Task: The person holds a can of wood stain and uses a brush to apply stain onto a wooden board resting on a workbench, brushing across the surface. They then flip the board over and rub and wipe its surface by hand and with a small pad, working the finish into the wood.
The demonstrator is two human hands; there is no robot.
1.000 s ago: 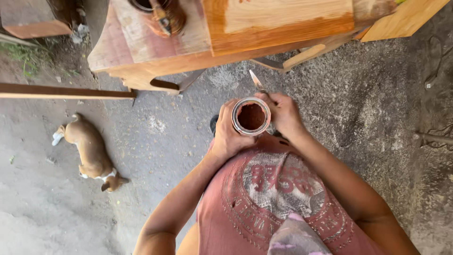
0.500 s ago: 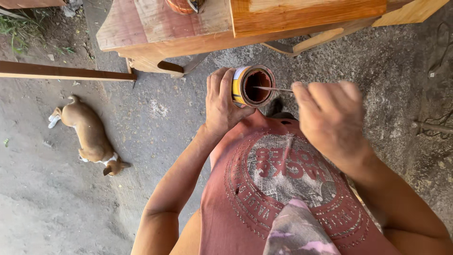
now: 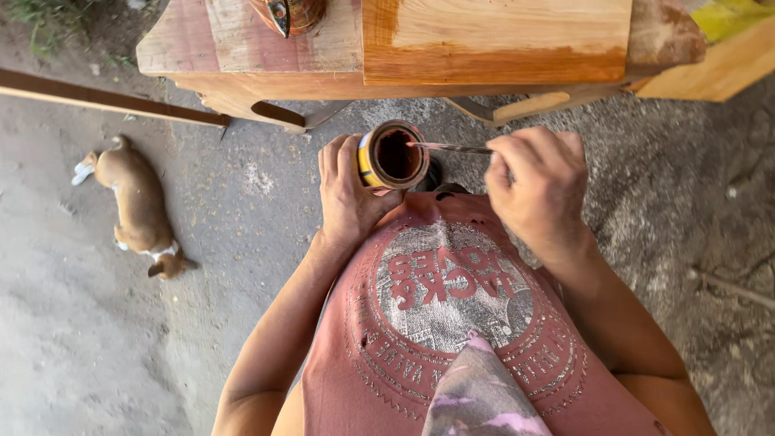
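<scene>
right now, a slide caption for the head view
Left hand holds an open tin; right hand dips a thin stick.

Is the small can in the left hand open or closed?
Open. The can has no lid, dark reddish liquid shows inside, and a thin tool reaches across its mouth.

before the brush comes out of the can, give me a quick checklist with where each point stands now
1. Left hand gripping the can: ok.
2. Can level: not ok, it tips toward the camera.
3. Right hand pinching the brush: ok.
4. Brush tip inside the can's mouth: ok.
5. Stain load on the tip: cannot tell.
6. Dog away from the work: ok, lying on the ground to the left.
</scene>
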